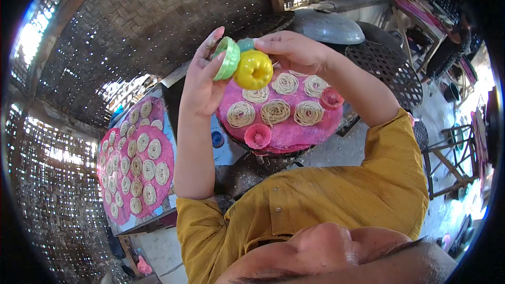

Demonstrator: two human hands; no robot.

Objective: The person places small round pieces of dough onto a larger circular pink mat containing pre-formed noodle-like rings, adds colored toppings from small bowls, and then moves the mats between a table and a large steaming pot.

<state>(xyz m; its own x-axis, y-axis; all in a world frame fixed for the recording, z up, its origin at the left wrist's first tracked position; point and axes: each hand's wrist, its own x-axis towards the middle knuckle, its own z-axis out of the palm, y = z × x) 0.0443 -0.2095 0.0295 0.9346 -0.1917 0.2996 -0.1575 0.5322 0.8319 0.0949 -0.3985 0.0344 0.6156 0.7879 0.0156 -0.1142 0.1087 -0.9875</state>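
Note:
A light green fluted plastic mould (pixel 228 59) is gripped in my left hand (pixel 202 86), its open side towards the palm. My right hand (pixel 300 50) pinches a teal plastic mould (pixel 245 44) between thumb and fingers. Between the hands hangs a glossy yellow ring-shaped mould (pixel 254 70); which hand bears it cannot be made out. Below them lies a round pink mat (pixel 284 136) with several coils of pale noodle-like strands (pixel 275 112). On its near edge sits a pink fluted mould (pixel 258 136), and another pink mould (pixel 332 98) sits at the right edge.
To the left, a table (pixel 169 114) carries pink mats (pixel 159 136) covered with several more coils. A blue round object (pixel 217 139) lies on it. A large metal wok-like lid (pixel 329 27) and a woven basket (pixel 378 67) stand behind my right arm. Woven bamboo walls (pixel 165 19) enclose the left and back.

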